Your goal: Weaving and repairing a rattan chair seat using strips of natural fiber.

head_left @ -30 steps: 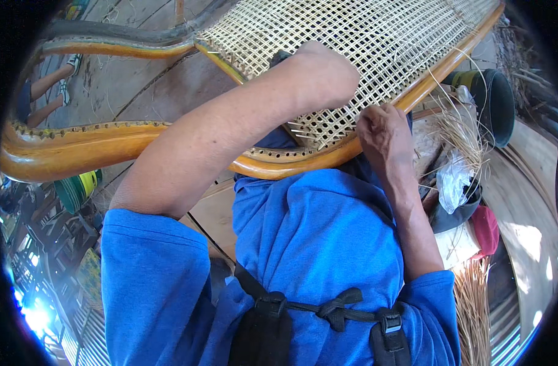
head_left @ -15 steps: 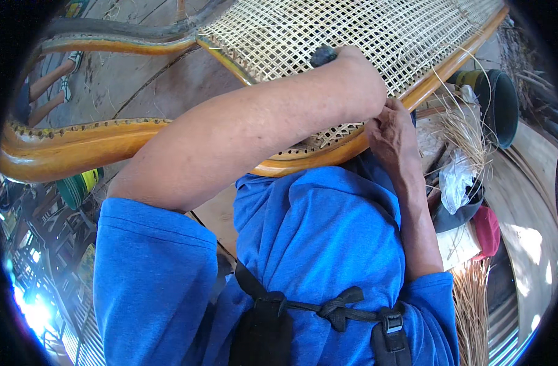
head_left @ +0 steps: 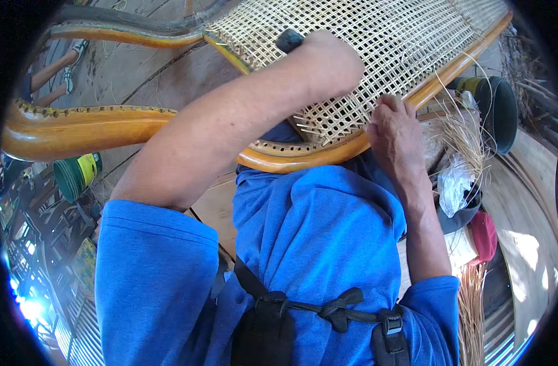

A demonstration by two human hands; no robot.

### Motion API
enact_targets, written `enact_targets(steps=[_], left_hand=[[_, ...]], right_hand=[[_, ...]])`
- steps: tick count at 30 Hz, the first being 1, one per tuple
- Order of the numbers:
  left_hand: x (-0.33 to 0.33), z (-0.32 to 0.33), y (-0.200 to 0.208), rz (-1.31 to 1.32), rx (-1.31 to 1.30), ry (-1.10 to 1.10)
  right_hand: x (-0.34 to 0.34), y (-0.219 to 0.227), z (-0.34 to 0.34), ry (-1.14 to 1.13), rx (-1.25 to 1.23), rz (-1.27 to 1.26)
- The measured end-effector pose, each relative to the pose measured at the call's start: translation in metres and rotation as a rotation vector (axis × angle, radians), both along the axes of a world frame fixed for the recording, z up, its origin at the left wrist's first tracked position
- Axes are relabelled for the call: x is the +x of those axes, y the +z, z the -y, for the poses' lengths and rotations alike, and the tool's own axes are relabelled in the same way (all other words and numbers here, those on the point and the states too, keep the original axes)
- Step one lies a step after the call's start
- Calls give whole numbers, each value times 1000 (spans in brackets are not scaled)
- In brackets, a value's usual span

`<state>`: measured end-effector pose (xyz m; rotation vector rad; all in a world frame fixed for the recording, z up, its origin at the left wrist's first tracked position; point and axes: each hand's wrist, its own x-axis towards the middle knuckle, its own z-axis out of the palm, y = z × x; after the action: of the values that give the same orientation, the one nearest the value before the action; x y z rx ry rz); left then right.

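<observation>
The left hand (head_left: pixel 337 66) clasps a dark handle (head_left: pixel 289 41) above the cane mesh (head_left: pixel 413 43), the right hand (head_left: pixel 396 131) curls at its edge, any strand inside impossible to tell, and the wooden frame (head_left: pixel 303 161) borders the mesh before the blue shirt (head_left: pixel 315 238).

Woven panel (head_left: pixel 401 36): far part free above; left forearm (head_left: pixel 224 122) bars near corner, loose strands (head_left: pixel 465 137) right.

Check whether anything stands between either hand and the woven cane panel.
Nothing visible stands between them. The left hand, with a dark object in its grip, is over the woven cane panel; whether it touches the weave is hidden. The right hand is at the wooden frame, along the panel's edge.
</observation>
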<state>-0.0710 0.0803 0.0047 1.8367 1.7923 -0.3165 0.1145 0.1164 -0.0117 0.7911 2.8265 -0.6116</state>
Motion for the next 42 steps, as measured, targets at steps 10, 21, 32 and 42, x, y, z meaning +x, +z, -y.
enact_targets(steps=[10, 21, 32, 42], left_hand=[[-7, 8, 1, -22, -66, 124], [-36, 23, 7, -151, -154, 179], [-35, 24, 2, -153, -122, 183], [-33, 32, 9, -188, -101, 142]], right_hand=[[-9, -11, -30, 365, -51, -138], [3, -3, -35, -39, -184, -276], [15, 0, 7, -289, -158, 75], [29, 6, -48, -210, -364, 143]])
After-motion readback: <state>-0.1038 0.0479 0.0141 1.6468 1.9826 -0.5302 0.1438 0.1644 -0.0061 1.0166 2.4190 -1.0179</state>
